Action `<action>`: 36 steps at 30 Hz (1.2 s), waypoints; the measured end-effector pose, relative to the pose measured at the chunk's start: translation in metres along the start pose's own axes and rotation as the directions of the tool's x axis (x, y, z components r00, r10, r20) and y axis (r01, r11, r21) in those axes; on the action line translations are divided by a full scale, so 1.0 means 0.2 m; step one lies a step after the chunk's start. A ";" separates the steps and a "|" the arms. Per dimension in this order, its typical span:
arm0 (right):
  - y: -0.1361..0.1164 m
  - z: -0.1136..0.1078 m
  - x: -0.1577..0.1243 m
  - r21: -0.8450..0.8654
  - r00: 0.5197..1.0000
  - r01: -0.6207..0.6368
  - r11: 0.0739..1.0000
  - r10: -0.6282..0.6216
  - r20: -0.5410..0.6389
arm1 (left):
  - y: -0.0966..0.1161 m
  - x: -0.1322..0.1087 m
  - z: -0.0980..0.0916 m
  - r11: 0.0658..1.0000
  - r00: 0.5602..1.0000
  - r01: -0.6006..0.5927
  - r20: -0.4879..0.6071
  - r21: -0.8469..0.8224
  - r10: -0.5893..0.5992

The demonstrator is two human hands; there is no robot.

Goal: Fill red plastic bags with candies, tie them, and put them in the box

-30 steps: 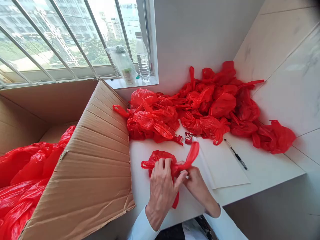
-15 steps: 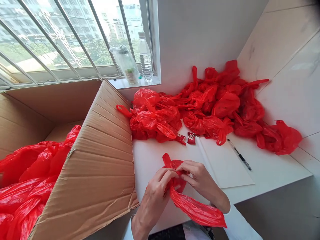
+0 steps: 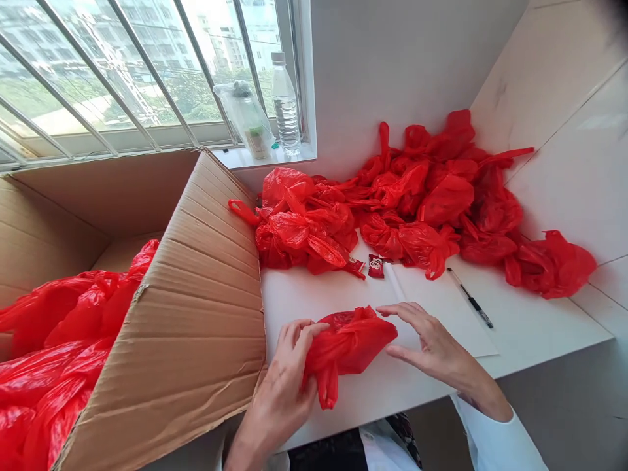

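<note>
While my left hand point(image 3: 287, 376) pinches the crumpled red plastic bag point(image 3: 350, 343) at its near end, my right hand point(image 3: 432, 347) hovers just beside it, fingers spread and holding nothing. It lies on the white tabletop point(image 3: 314, 297), beside the open brown cardboard box point(image 3: 196, 314).

Two bare hands are seen, the left hand point(image 3: 287, 386) and the right hand point(image 3: 432, 343). No rings, watch or gloves are worn. A white long sleeve point(image 3: 495, 438) with a plain cuff is worn on the right arm.
</note>
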State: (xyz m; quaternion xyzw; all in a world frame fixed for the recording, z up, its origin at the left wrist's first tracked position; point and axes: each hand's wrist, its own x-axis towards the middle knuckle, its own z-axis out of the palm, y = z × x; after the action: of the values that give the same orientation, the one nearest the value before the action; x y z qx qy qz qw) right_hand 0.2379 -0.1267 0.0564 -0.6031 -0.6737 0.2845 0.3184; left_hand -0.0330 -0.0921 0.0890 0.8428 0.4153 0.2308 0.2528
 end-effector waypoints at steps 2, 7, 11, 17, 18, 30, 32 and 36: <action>-0.06 0.02 0.02 -0.031 0.998 0.065 0.997 -0.064 0.013 | 0.05 -0.01 -0.02 0.995 0.993 -0.094 0.077 0.031 0.092; -0.20 0.13 0.10 0.018 0.990 0.124 0.992 -0.125 0.071 | 0.11 0.01 0.02 0.995 0.995 -0.067 0.073 0.069 0.062; -0.15 0.13 0.10 0.262 0.989 0.004 0.965 0.035 -0.145 | 0.06 0.05 0.04 0.999 0.996 0.024 -0.085 0.024 -0.022; -0.04 0.02 0.07 0.652 0.832 0.026 0.757 0.346 -0.434 | 0.05 0.14 -0.04 0.879 0.905 0.099 -0.324 -0.467 -0.275; -0.05 0.01 0.07 0.674 0.823 0.052 0.737 0.351 -0.447 | 0.06 0.16 -0.05 0.817 0.883 0.083 -0.338 -0.571 -0.326; -0.23 -0.01 -0.03 0.135 0.984 0.073 0.988 -0.050 -0.170 | 0.20 0.01 -0.08 0.958 0.722 -0.215 -0.692 -0.187 0.027; -0.27 0.01 -0.02 0.120 0.968 0.133 0.984 -0.103 -0.227 | 0.24 0.00 -0.06 0.938 0.674 -0.307 -0.659 0.162 0.334; -0.28 0.03 0.01 0.295 0.940 0.053 0.954 0.051 -0.337 | 0.23 0.06 -0.02 0.704 0.739 -0.327 -0.294 0.630 0.606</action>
State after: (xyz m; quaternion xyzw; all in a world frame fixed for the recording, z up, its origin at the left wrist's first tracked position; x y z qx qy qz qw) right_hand 0.1970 -0.1304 0.0957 -0.5877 -0.5578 0.2744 0.5178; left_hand -0.0017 -0.1061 0.1222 0.8720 0.2759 0.3641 -0.1760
